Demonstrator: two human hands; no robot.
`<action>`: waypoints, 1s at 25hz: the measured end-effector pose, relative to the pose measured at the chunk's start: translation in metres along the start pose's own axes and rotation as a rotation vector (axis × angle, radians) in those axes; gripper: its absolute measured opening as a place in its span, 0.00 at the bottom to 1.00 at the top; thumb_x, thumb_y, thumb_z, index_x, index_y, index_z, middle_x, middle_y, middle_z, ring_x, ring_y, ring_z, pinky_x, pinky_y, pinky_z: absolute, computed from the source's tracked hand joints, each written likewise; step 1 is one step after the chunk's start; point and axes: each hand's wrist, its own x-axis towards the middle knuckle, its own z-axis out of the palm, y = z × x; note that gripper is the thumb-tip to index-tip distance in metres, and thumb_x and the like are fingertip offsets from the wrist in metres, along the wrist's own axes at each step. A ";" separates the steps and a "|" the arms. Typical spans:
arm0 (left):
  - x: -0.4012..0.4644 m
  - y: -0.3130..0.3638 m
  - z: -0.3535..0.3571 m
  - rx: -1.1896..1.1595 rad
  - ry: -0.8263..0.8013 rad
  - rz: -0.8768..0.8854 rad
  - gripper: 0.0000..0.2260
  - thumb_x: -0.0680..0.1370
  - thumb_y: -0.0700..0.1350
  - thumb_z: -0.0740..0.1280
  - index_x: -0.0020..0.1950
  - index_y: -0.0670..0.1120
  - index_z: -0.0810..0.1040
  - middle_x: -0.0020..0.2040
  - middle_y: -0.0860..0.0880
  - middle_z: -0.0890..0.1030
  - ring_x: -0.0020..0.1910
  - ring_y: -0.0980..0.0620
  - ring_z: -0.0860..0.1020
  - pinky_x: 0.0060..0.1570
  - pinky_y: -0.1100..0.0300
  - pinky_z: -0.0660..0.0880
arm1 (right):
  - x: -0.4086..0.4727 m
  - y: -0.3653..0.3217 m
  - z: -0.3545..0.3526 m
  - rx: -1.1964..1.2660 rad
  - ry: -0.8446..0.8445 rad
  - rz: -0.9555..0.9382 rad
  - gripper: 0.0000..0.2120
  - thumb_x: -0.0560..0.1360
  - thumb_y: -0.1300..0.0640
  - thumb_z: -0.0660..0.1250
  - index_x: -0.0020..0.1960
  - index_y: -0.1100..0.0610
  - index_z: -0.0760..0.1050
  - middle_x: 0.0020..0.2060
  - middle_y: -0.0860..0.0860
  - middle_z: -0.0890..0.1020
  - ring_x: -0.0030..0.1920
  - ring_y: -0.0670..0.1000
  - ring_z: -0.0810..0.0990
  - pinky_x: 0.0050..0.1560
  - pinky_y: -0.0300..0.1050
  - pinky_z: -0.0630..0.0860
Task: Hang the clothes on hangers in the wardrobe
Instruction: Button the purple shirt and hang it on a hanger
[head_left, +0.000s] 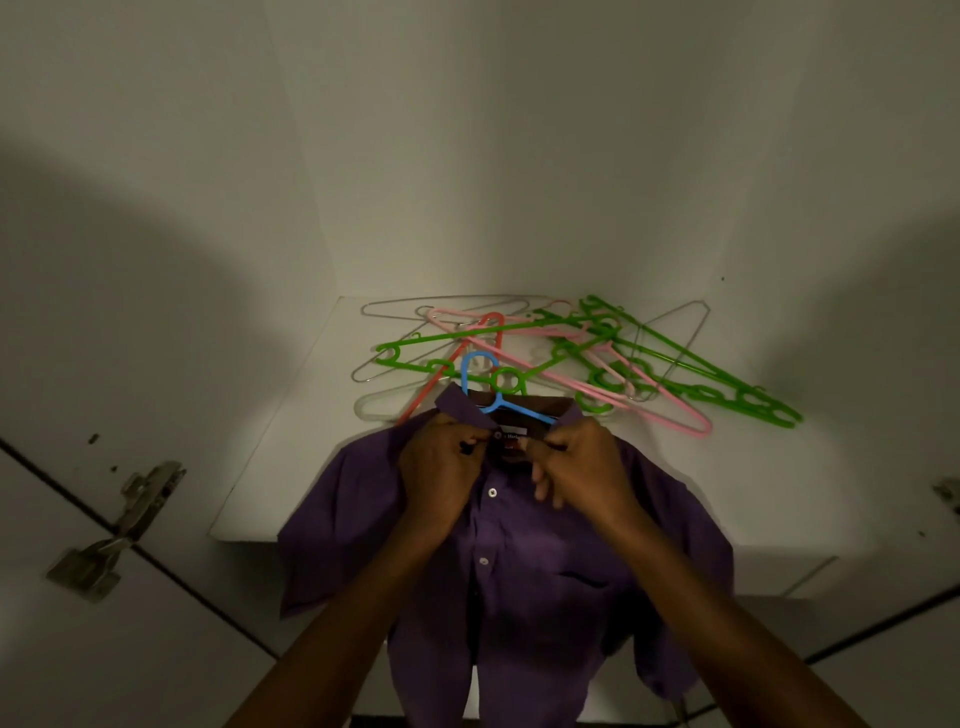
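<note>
1. A purple shirt (519, 571) lay in the lower middle of the frame, front side up, with white buttons down its middle.
2. The top part of the shirt rested on a white shelf (270, 467), and the bottom part hung down over the shelf's front edge.
3. A blue hanger (485, 387) was inside the shirt's neck. Its hook poked out above the collar, and one blue arm showed inside the open neck.
4. The left hand (441, 462) was at the left side of the collar. Its fingers were curled and pinched the cloth by the top button.
5. The right hand (576, 457) was at the right side of the collar. Its fingers were curled round the cloth there too.
6. The two hands were close together, with only the neck label between them.
7. Both bare arms came up from the bottom of the frame and lay over the shirt.
8. Behind the shirt, in the middle of the frame, a heap of hangers lay on the shelf.
9. The heap held green hangers (691, 374), a pink hanger (665, 415), a red hanger (457, 364) and thin wire hangers (447, 302), all crossed over each other.
10. The blue hook lay over the front of that heap.
11. White walls (467, 156) rose behind the shelf.
12. A metal hinge (111, 530) sat at the lower left of the frame. A bit of another hinge showed at the right edge.
</note>
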 end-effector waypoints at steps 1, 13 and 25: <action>0.000 0.000 0.002 0.017 0.004 0.021 0.04 0.73 0.48 0.78 0.47 0.56 0.88 0.46 0.54 0.84 0.42 0.54 0.82 0.38 0.57 0.79 | -0.005 0.013 0.006 -0.055 0.024 -0.024 0.18 0.77 0.52 0.73 0.30 0.57 0.82 0.24 0.50 0.82 0.24 0.49 0.80 0.32 0.50 0.80; 0.017 0.025 0.014 -0.042 -0.063 -0.248 0.07 0.72 0.51 0.77 0.37 0.49 0.87 0.35 0.51 0.85 0.36 0.51 0.84 0.32 0.60 0.75 | -0.005 0.015 0.052 0.361 0.448 0.156 0.08 0.71 0.51 0.80 0.36 0.53 0.87 0.30 0.51 0.85 0.32 0.54 0.84 0.30 0.48 0.78; 0.005 0.009 0.004 -0.716 -0.082 -0.307 0.03 0.72 0.36 0.78 0.42 0.42 0.86 0.38 0.48 0.87 0.36 0.51 0.85 0.30 0.62 0.77 | -0.001 -0.002 0.049 0.806 0.332 0.331 0.02 0.73 0.70 0.74 0.41 0.67 0.83 0.34 0.59 0.86 0.31 0.51 0.83 0.27 0.40 0.76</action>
